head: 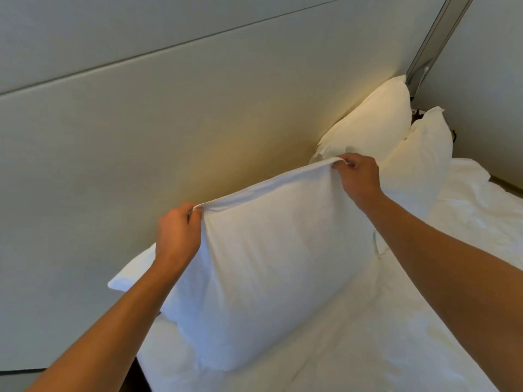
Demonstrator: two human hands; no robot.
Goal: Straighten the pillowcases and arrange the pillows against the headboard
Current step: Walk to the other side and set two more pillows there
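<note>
A white pillow (pixel 277 267) stands upright on the bed in front of the padded cream headboard (pixel 169 131). My left hand (pixel 178 233) pinches the pillowcase's upper left corner, and my right hand (pixel 358 176) pinches its upper right corner, so the top hem is stretched taut between them. Behind this pillow, another white pillow (pixel 133 274) pokes out at the lower left. Two more pillows lean at the far right: one (pixel 373 123) against the headboard, the other (pixel 424 165) in front of it.
The white sheet (pixel 410 321) covers the mattress and is wrinkled toward the right. A metal strip (pixel 433 43) runs up the wall corner past the headboard. The bed's dark left edge (pixel 138 374) shows at the bottom.
</note>
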